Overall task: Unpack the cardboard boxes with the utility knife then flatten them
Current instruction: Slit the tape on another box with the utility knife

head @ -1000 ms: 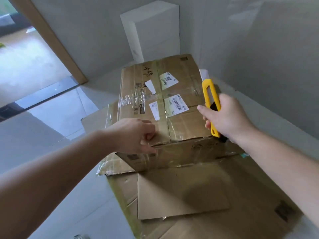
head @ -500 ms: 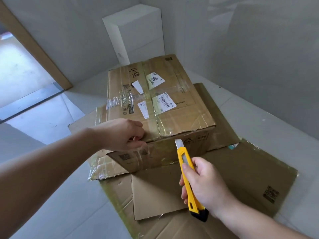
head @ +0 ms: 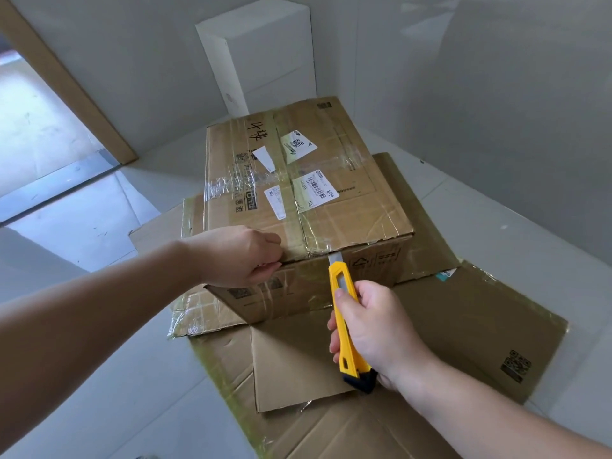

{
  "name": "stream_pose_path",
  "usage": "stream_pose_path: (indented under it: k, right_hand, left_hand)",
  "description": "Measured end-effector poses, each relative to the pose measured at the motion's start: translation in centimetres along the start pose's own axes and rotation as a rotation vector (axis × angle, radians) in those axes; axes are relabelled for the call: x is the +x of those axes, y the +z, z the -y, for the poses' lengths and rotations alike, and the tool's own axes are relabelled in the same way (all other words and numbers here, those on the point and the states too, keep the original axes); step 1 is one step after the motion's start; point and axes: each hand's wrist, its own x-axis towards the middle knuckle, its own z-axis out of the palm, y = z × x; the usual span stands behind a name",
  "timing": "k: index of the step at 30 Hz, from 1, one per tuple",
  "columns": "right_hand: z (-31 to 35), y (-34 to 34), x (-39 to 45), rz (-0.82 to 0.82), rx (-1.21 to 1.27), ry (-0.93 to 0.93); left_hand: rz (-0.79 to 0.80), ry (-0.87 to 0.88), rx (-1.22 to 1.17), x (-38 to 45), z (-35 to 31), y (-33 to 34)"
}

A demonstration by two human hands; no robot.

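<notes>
taped brown box [head: 331,180] w/ labels; left hand [head: 238,256] curled on its near edge, right hand [head: 374,332] grips yellow knife [head: 346,313], blade at seam.

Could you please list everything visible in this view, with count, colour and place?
taped brown cardboard box: one, brown, centre, on flattened cardboard.
flattened cardboard sheets: several, brown, on the floor under and before the box.
yellow utility knife: one, yellow with black end, blade at the box's near top edge.
white rectangular block: one, white, in the far corner.
left hand: one, fingers curled at the box's near edge.
right hand: one, grips the knife.
</notes>
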Motion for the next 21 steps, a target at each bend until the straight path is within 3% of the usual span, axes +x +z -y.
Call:
stream_pose_path:
  k: [21]
  right_hand:
    - [-0.1, 2.3, 0.9, 0.034, 0.011, 0.001]
  left_hand:
    - [-0.019, 0.001, -0.071, 0.8, -0.5, 0.5]
